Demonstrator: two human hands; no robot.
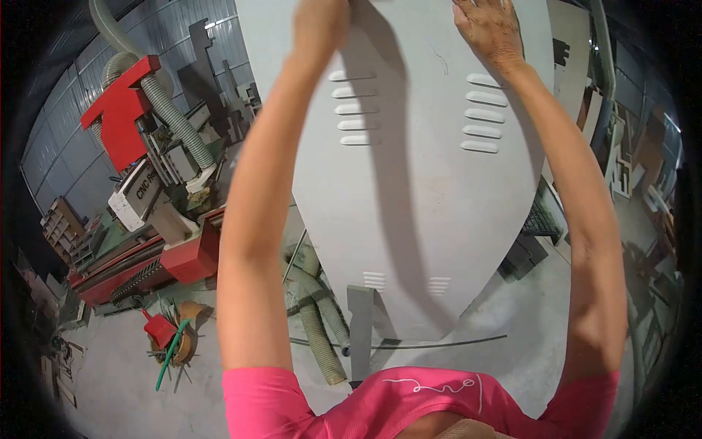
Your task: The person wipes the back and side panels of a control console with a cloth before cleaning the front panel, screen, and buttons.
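Observation:
A tall pale grey metal cabinet (431,190) with rows of vent louvres (482,115) stands close in front of me. My left hand (322,29) is raised at the upper left of its face, smeared by motion and cut off by the top edge. I cannot make out its fingers or whether it touches the metal. At the upper right, my right hand (491,31) lies against the cabinet with its fingers apart and holds nothing. The fingertips reach the frame's top edge. A dark arm shadow runs down the panel between my arms.
To the left stands a red CNC machine (128,121) with grey flexible hoses. A bucket (183,344) holding a red dustpan (159,329) sits on the floor. Ribbed hoses (318,329) and a narrow grey board (360,329) are by the cabinet's base. Boards lean at right.

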